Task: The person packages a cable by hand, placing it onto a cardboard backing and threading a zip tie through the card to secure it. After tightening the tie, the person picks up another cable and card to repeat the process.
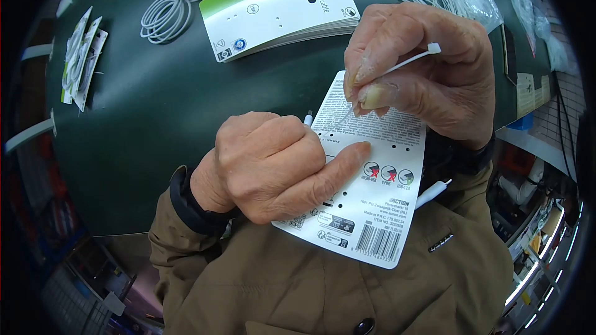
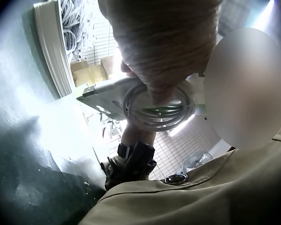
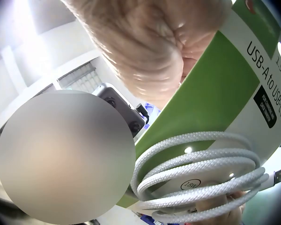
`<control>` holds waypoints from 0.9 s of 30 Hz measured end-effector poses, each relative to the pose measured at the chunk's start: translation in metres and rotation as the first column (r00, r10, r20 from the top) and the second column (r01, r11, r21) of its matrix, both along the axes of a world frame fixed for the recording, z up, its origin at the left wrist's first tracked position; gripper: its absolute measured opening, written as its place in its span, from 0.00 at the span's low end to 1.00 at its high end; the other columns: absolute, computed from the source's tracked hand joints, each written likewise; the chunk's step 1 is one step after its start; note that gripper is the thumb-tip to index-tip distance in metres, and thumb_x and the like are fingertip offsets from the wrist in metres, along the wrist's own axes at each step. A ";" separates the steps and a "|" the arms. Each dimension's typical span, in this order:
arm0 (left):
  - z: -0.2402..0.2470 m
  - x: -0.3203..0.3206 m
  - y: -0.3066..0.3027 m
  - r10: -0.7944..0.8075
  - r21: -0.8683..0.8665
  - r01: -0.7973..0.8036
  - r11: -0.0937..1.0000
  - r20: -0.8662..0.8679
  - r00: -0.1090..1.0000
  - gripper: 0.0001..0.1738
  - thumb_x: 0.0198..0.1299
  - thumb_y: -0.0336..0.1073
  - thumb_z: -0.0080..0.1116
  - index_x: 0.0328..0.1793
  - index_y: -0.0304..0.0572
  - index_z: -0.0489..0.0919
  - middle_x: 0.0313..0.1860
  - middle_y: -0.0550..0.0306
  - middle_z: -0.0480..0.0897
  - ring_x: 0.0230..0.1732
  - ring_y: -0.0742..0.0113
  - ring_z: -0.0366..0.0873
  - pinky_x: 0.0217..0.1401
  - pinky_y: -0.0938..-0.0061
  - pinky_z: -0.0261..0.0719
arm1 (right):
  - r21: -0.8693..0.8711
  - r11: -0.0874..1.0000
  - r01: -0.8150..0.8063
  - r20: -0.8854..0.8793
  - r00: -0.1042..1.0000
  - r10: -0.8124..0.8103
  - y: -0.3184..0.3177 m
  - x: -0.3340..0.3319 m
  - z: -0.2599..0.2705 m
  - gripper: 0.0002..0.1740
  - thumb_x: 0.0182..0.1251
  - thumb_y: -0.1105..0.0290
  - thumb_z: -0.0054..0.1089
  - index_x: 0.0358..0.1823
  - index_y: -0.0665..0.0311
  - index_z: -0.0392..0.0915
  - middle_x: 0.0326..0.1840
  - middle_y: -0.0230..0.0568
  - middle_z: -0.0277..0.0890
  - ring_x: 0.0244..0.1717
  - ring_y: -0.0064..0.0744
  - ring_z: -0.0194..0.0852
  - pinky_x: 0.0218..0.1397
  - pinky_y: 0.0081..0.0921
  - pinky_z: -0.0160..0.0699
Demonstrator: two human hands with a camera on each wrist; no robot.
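Head view: the left hand curls round a card, thumb flat on its printed back, above the dark surface. The right hand pinches a white tie that enters a hole in the card.
Left wrist view: fingers clamp a coiled cable under the card.
Right wrist view: the cable lies on the card's green front; the right grip is curled.

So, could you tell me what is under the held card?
A coiled white cable lies against the green face of the card. In the head view the card covers it; only a plug peeks out.
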State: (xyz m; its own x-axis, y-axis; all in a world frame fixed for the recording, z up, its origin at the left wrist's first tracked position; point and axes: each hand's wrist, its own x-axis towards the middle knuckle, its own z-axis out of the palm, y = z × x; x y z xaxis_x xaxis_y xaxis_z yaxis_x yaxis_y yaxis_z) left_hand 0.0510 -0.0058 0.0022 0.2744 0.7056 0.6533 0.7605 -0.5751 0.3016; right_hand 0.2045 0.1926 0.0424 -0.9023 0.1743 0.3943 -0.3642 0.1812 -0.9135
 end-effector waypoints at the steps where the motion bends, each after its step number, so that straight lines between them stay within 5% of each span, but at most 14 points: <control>1: 0.000 0.000 0.000 0.000 0.000 0.000 1.000 0.002 1.000 0.34 0.45 0.42 0.79 0.63 0.44 0.90 0.30 0.63 0.76 0.23 0.74 0.69 0.21 0.74 0.62 | 0.007 1.000 -0.001 0.007 1.000 0.001 0.000 0.000 0.000 0.06 0.67 0.83 0.73 0.41 0.73 0.85 0.36 0.48 0.84 0.36 0.31 0.86 0.36 0.23 0.86; 5: -0.001 0.000 0.001 -0.002 0.003 0.002 1.000 0.001 1.000 0.34 0.45 0.42 0.79 0.63 0.43 0.90 0.30 0.63 0.76 0.23 0.75 0.69 0.21 0.74 0.62 | -0.135 0.990 0.045 0.048 0.998 -0.039 -0.007 0.001 -0.001 0.06 0.65 0.83 0.74 0.41 0.73 0.85 0.35 0.48 0.85 0.36 0.31 0.86 0.36 0.25 0.86; 8: -0.001 -0.001 0.001 -0.007 0.004 0.007 1.000 0.002 1.000 0.34 0.44 0.40 0.79 0.63 0.43 0.90 0.30 0.63 0.75 0.23 0.75 0.70 0.21 0.74 0.63 | 0.027 0.999 -0.033 0.036 0.999 0.032 0.002 -0.003 -0.001 0.06 0.65 0.83 0.75 0.40 0.73 0.85 0.35 0.49 0.85 0.36 0.32 0.87 0.37 0.26 0.86; 13: 0.000 -0.001 0.000 0.000 -0.012 0.000 1.000 0.001 1.000 0.35 0.42 0.39 0.79 0.63 0.43 0.91 0.29 0.64 0.76 0.23 0.74 0.70 0.21 0.73 0.63 | -0.152 0.988 -0.016 0.064 0.998 0.026 -0.004 -0.002 -0.009 0.06 0.62 0.82 0.77 0.38 0.71 0.86 0.36 0.48 0.87 0.37 0.33 0.89 0.38 0.27 0.86; 19: 0.000 0.001 0.000 0.052 -0.005 -0.052 0.999 -0.002 0.999 0.30 0.44 0.40 0.80 0.58 0.45 0.91 0.36 0.58 0.87 0.26 0.71 0.77 0.25 0.73 0.71 | 0.181 0.953 -0.242 0.168 0.963 0.212 0.007 -0.003 -0.004 0.08 0.58 0.80 0.80 0.36 0.64 0.88 0.38 0.42 0.89 0.37 0.29 0.90 0.39 0.25 0.87; 27: 0.005 0.005 0.000 0.106 -0.045 -0.105 0.993 0.024 0.994 0.28 0.42 0.39 0.80 0.55 0.45 0.93 0.44 0.51 0.91 0.35 0.60 0.87 0.35 0.70 0.84 | 0.157 0.973 -0.169 0.178 0.974 0.140 0.006 -0.001 -0.007 0.08 0.57 0.79 0.81 0.35 0.65 0.88 0.36 0.42 0.89 0.37 0.30 0.91 0.39 0.25 0.87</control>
State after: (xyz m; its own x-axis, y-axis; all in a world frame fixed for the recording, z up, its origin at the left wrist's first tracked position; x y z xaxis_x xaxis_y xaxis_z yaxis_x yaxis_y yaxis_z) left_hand 0.0561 -0.0055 0.0068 0.1800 0.7574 0.6276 0.8075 -0.4781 0.3454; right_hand 0.2033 0.1991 0.0354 -0.9679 -0.0292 0.2497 -0.2472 0.2921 -0.9239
